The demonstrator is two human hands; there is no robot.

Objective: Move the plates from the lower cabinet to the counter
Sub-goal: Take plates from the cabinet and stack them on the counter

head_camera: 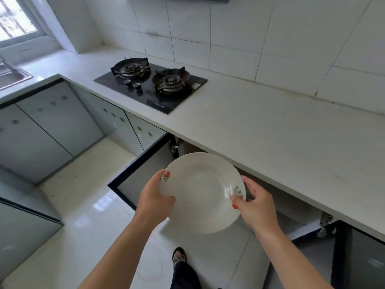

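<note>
A white plate with small red and green fruit prints on its rim hangs in the air just below the counter's front edge. My left hand grips its left rim and my right hand grips its right rim, thumbs on top. The pale counter runs from the back left to the right, above and beyond the plate. Under the counter the lower cabinet stands open, its inside dark and mostly hidden by the plate and my hands.
A black two-burner gas hob is set into the counter at the left. One open cabinet door swings out at the left, another at the right. A sink is at far left. My foot stands on the glossy floor tiles.
</note>
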